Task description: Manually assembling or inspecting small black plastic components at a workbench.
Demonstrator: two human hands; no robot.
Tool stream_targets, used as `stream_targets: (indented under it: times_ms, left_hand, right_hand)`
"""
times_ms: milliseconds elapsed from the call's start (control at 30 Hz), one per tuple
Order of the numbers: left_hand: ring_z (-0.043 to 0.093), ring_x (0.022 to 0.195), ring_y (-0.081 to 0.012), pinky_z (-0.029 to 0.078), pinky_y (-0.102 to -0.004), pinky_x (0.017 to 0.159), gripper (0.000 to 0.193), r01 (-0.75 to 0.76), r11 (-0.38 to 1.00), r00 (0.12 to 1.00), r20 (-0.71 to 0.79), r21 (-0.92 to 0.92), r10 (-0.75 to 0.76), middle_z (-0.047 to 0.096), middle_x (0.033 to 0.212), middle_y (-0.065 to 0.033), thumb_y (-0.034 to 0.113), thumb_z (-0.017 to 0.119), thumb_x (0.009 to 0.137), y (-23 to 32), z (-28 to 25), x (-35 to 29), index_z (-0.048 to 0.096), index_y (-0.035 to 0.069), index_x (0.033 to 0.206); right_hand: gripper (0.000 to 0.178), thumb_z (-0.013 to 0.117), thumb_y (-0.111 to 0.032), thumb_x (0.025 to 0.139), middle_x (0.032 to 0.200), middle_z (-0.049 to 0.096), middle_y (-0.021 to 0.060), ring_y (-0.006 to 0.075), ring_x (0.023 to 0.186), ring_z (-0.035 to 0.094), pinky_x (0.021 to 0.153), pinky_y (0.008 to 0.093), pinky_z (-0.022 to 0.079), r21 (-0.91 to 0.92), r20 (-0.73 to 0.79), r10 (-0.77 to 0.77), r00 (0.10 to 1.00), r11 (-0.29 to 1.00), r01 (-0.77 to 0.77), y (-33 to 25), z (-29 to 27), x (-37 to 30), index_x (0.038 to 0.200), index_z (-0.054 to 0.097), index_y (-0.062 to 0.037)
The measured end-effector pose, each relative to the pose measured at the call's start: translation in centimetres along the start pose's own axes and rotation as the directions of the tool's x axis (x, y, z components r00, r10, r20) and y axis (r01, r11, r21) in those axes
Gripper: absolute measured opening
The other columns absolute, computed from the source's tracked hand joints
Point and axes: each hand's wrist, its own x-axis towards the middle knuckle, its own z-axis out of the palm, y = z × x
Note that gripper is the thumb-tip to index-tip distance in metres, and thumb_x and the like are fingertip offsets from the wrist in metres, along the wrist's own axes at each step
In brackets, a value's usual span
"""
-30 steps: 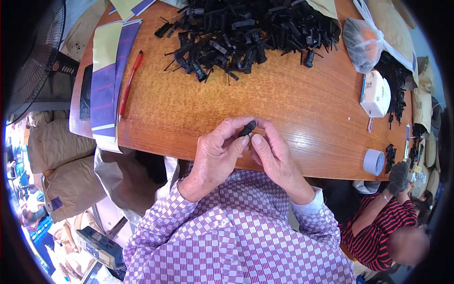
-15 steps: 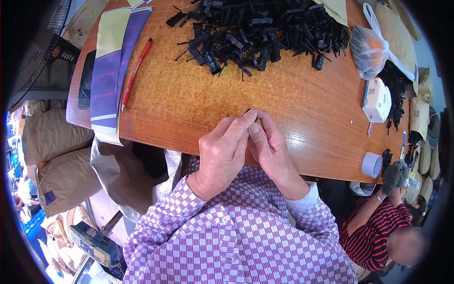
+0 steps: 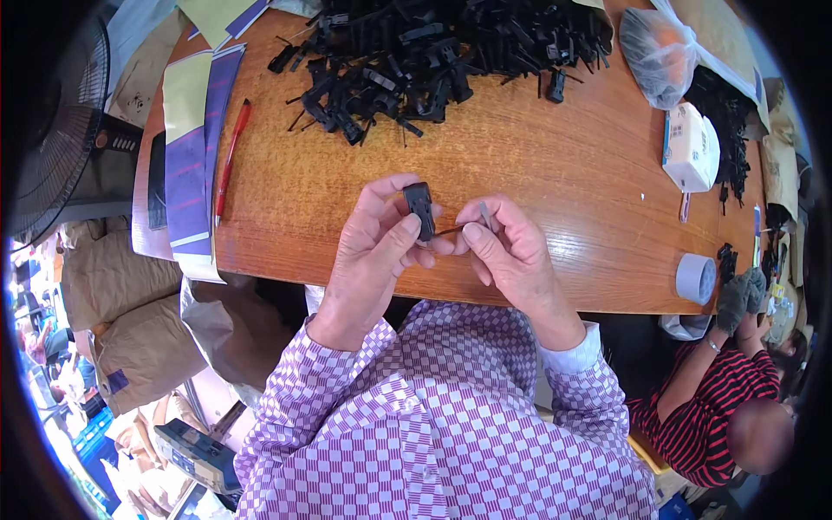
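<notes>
Between the thumb and fingers of my left hand [image 3: 368, 238] is a small black plastic part [image 3: 419, 208], held upright above the table's near edge. A thin dark stem [image 3: 448, 231] runs from its lower end toward my right hand [image 3: 511, 251]. My right thumb and fingers are pinched together on that stem's end. A small grey flat piece [image 3: 485, 215] shows among the right fingertips; how it is held cannot be made out. Beyond my hands lies a heaped pile of similar black parts [image 3: 425, 82] on the wooden table [image 3: 329, 186].
A red pen [image 3: 231, 160] and purple-and-yellow sheets [image 3: 186, 156] lie at left. To the right are a tissue pack [image 3: 691, 152], a tied plastic bag [image 3: 659, 61] and a tape roll [image 3: 696, 278]. A co-worker's gloved hands [image 3: 741, 299] work at the right edge.
My hands have parted from close together, bringing the black part into sight in my left hand. The view has shifted slightly. The co-worker's gloved hands have also moved.
</notes>
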Motion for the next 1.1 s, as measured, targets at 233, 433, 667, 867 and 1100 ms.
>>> stream_targets:
  times_ms: [233, 433, 667, 867, 1100]
  left_hand:
    - [0.065, 0.083, -0.0161, 0.053, -0.0224, 0.067, 0.039, 0.152, 0.988, 0.96, 0.241, -0.026, -0.142, 0.059, 0.105, -0.01, 0.009, 0.052, 0.093, -0.3, 0.3, -0.1, 0.042, 0.004, 0.131]
    - [0.061, 0.086, -0.0135, 0.051, -0.0217, 0.072, 0.043, -0.02, 0.95, 0.96, 0.273, 0.311, -0.069, 0.058, 0.108, -0.0085, 0.0, 0.052, 0.09, -0.6, 0.3, -0.6, 0.041, 0.005, 0.132]
    - [0.061, 0.084, -0.011, 0.052, -0.0233, 0.071, 0.044, -0.209, 0.799, 0.968, 0.233, 0.565, 0.089, 0.057, 0.097, -0.0063, -0.01, 0.051, 0.087, -1.5, -0.6, -0.6, 0.039, 0.003, 0.127]
    - [0.062, 0.077, -0.0107, 0.052, -0.0235, 0.065, 0.035, -0.16, 0.857, 0.978, 0.193, 0.489, 0.073, 0.057, 0.09, -0.0057, -0.009, 0.051, 0.087, -1.1, -1.8, -0.5, 0.04, 0.003, 0.118]
    - [0.063, 0.076, -0.0365, 0.049, -0.0388, 0.06, 0.029, -0.332, 0.575, 0.9, 0.07, 0.748, 0.43, 0.058, 0.086, -0.0186, -0.005, 0.056, 0.082, -0.9, -2.0, -1.0, 0.046, 0.005, 0.107]
  right_hand:
    - [0.02, 0.063, -0.015, 0.089, 0.074, 0.051, -0.0024, 0.0017, 0.052, 0.04, 0.041, 0.0158, 0.029, 0.432, 0.165, 0.126, 0.978, 0.882, -0.186, 0.1, -1.5, 0.2, 0.104, 0.053, -0.0042]
    - [0.012, 0.066, -0.014, 0.088, 0.074, 0.049, -0.005, 0.0009, 0.064, 0.041, 0.053, 0.0177, 0.033, 0.249, 0.178, 0.132, 0.975, 0.953, -0.174, 0.0, -1.2, 0.2, 0.091, 0.057, -0.0063]
    - [0.016, 0.053, -0.019, 0.096, 0.076, 0.05, -0.0036, 0.0033, 0.068, 0.045, 0.059, 0.0176, 0.037, -0.199, 0.067, 0.03, 0.997, 0.98, -0.017, 0.8, 1.1, -0.5, 0.094, 0.056, -0.003]
    - [0.02, 0.043, -0.018, 0.1, 0.073, 0.05, -0.0009, 0.0046, 0.062, 0.044, 0.053, 0.0194, 0.037, -0.314, 0.05, 0.059, 0.997, 0.949, -0.041, 0.3, 3.0, 0.1, 0.097, 0.052, -0.0014]
    - [0.016, 0.045, -0.015, 0.098, 0.073, 0.055, 0.0101, 0.018, 0.067, 0.056, 0.061, 0.0302, 0.044, -0.447, 0.078, 0.035, 0.996, 0.895, 0.003, 0.3, 4.6, 1.7, 0.097, 0.052, -0.0008]
